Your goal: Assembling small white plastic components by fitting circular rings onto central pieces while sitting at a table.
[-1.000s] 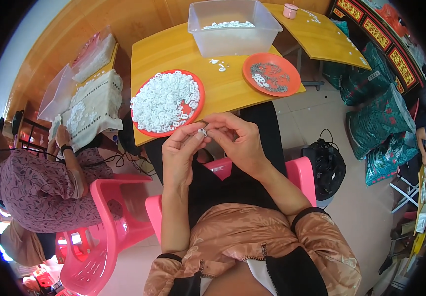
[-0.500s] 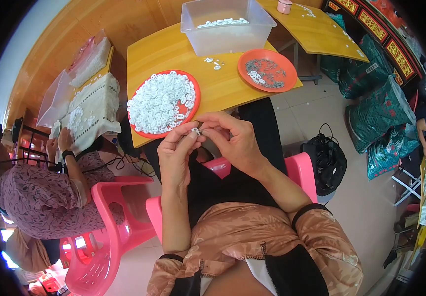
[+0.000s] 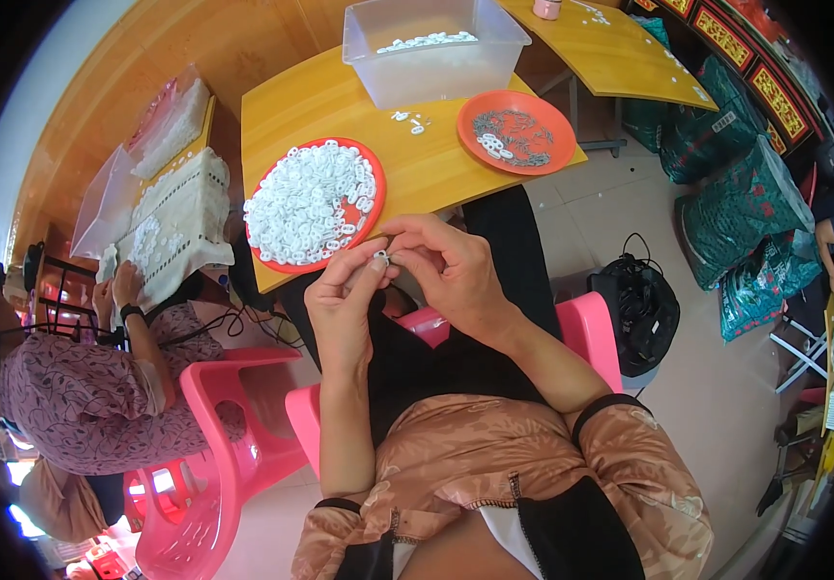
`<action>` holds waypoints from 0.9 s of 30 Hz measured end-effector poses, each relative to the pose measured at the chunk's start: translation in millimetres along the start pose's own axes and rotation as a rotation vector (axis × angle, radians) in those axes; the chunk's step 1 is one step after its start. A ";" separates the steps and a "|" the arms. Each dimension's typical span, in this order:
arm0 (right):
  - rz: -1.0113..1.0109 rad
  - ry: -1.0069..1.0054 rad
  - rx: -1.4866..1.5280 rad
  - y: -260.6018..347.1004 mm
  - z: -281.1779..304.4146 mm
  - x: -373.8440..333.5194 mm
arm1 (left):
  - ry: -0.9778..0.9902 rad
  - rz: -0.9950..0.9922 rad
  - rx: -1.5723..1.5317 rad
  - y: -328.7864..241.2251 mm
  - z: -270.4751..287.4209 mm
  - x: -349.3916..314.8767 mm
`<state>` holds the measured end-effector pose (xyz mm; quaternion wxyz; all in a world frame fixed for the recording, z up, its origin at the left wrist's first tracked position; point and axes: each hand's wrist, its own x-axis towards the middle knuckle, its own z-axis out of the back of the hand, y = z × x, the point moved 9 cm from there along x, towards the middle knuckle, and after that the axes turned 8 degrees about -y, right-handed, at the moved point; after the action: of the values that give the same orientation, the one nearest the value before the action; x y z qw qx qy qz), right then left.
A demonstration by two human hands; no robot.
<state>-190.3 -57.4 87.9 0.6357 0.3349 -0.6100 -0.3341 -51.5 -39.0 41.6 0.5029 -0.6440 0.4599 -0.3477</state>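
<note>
My left hand [image 3: 345, 300] pinches a small white plastic piece [image 3: 380, 255] with two holes, between thumb and forefinger. From the other side my right hand [image 3: 451, 275] closes its fingertips at that same piece, and a thin bit of metal seems to show there, too small to make out. Just beyond my left hand a red round tray [image 3: 375, 215] carries a heap of similar white pieces [image 3: 311, 198]. Farther right, an orange round tray [image 3: 557, 126] bears many thin grey metal pieces [image 3: 530, 135] and a small cluster of white ones.
A clear plastic bin [image 3: 436, 77] with white pieces stands at the back of the yellow table [image 3: 291, 106]. On my left a co-worker [image 3: 98, 396] sits at a cloth-covered surface [image 3: 190, 213], beside a pink chair [image 3: 233, 435]. To the right are a black bag [image 3: 639, 309] and green sacks [image 3: 741, 213].
The whole view has shifted slightly, with the table and trays a little farther left and up. Both hands keep their pinch on the white piece.
</note>
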 end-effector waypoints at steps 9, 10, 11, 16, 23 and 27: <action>-0.019 -0.078 -0.021 -2.6 5.5 -4.0 | 0.023 -0.196 0.093 -11.5 -6.5 -4.2; -0.002 -0.086 -0.035 -1.8 6.2 -4.2 | 0.029 -0.219 0.118 -12.3 -7.7 -5.1; -0.002 -0.087 -0.035 -3.3 6.5 -4.8 | 0.035 -0.242 0.142 -13.1 -8.8 -5.7; -0.058 -0.079 0.010 -5.1 5.9 -4.8 | 0.045 -0.205 0.111 -6.9 -6.9 -4.1; -0.125 -0.006 0.086 -2.6 3.8 1.1 | -0.019 -0.096 -0.030 2.2 2.0 0.7; -0.116 0.061 -0.064 -6.3 8.6 4.9 | -0.069 -0.045 -0.033 5.0 4.4 3.0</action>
<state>-198.8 -65.1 85.6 0.6440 0.3592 -0.5589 -0.3793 -47.7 -40.7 35.6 0.4997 -0.6739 0.4335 -0.3289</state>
